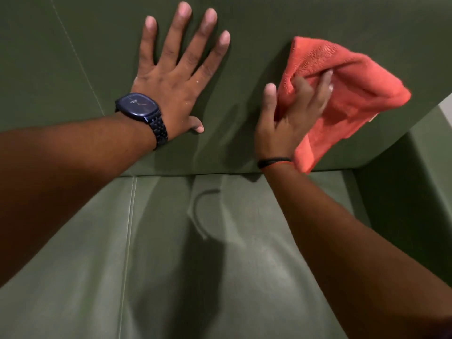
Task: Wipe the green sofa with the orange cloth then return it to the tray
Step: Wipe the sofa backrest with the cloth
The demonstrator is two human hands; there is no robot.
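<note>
Green sofa [73, 57] fills the view, backrest far, seat near. Left hand [176, 77] lies flat and spread on the backrest, likely a brace. Right hand [291, 118] bunches orange cloth [354, 94] against the backrest's right end, mid-wipe. Tray unseen.

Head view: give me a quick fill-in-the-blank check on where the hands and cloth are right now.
1. The orange cloth is held in the ____ hand.
2. The left hand lies flat with fingers spread on the sofa's ____.
3. The dark watch sits on the ____ wrist.
4. The backrest and seat cushion of the sofa are both ____ in colour.

Missing words: right; backrest; left; green
</note>
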